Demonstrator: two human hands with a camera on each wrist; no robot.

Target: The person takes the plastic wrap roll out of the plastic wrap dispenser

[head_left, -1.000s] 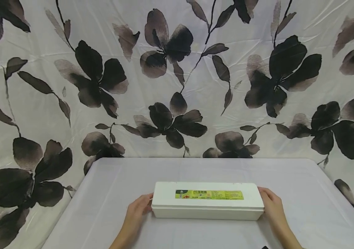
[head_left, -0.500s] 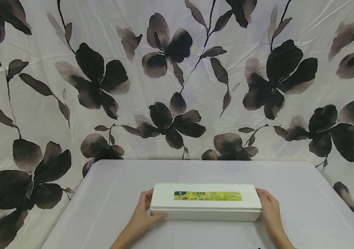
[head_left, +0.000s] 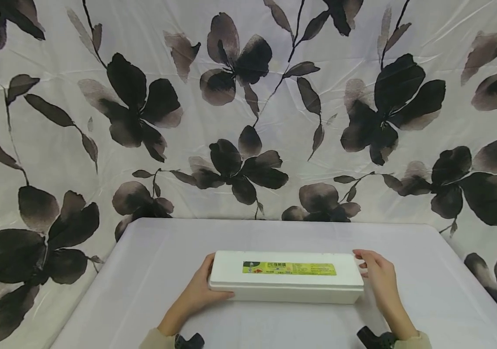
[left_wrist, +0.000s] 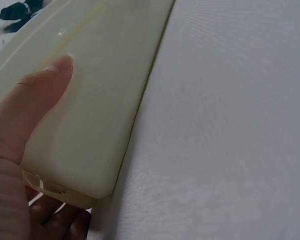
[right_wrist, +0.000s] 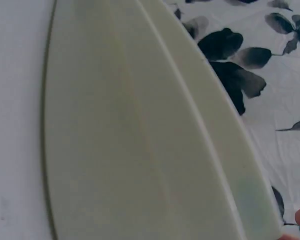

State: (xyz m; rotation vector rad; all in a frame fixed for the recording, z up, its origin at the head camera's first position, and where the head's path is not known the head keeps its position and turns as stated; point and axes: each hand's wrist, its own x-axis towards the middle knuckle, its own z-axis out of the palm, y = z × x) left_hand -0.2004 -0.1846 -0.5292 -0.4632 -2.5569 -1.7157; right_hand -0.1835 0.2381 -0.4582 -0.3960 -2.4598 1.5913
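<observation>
Box (head_left: 286, 281) between left hand (head_left: 198, 291), clamped on one end, and right hand (head_left: 381, 280) opposite, grip unclear.

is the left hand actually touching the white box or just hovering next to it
Touching: the left wrist view shows the left hand with its thumb pressed flat against the white box.

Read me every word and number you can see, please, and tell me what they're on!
"PE保鲜膜": slightly blurred, on the top line of the yellow-green label stuck on top of the white cling-film box.
The label's other words and numbers: too small and blurred to read.
I can't see any other writing.
</observation>
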